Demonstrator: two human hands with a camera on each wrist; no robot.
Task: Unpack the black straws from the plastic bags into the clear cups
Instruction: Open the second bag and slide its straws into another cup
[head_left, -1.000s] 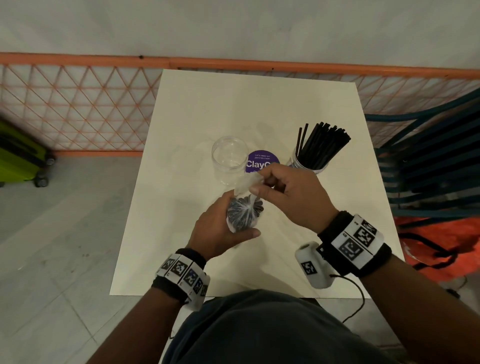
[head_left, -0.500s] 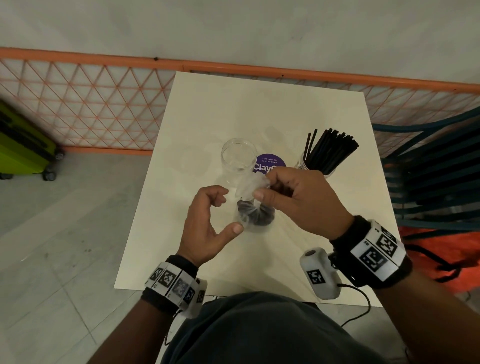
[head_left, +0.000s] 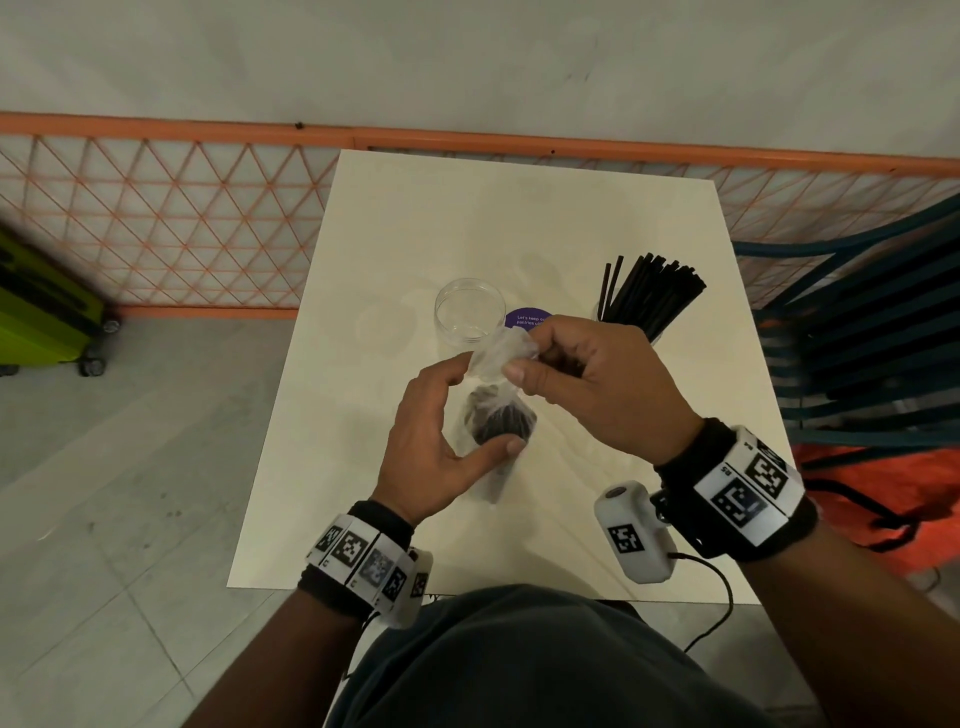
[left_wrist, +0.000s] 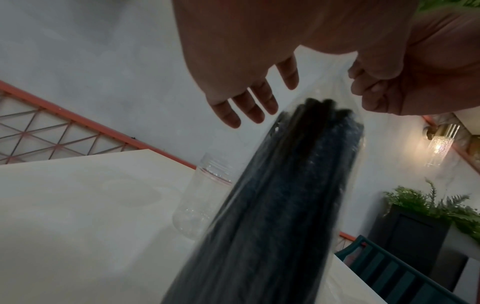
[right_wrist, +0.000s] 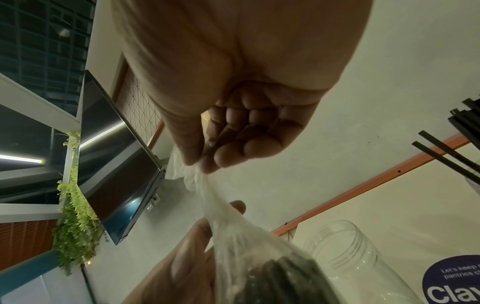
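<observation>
Left hand (head_left: 434, 441): fingers loosely spread and cupped round the bag (head_left: 493, 410) without clamping it; in the left wrist view the fingertips stand just clear of the plastic, and whether the thumb touches it cannot be told. Bag: clear plastic, upright on the desk (head_left: 519, 218), holding a bundle of black straws (head_left: 501, 423) whose long axis runs near vertical, top ends toward the head camera. Empty cup (head_left: 470, 310): clear, just beyond the bag, mouth open upward. Round purple sticker (head_left: 530, 318) on the desk, partly hidden; it reads "Let's keep o… pantries cl…" and, in the right wrist view, "Clay…". Right hand (head_left: 597, 384): thumb and forefinger pinch the twisted neck of the bag above the straws. Filled cup (head_left: 623, 325), far right, holds loose straws (head_left: 652, 288) fanned up and away. Judged step: opening the neck; the straws must then go up and forward into the empty cup, which lies nearer the left hand.
</observation>
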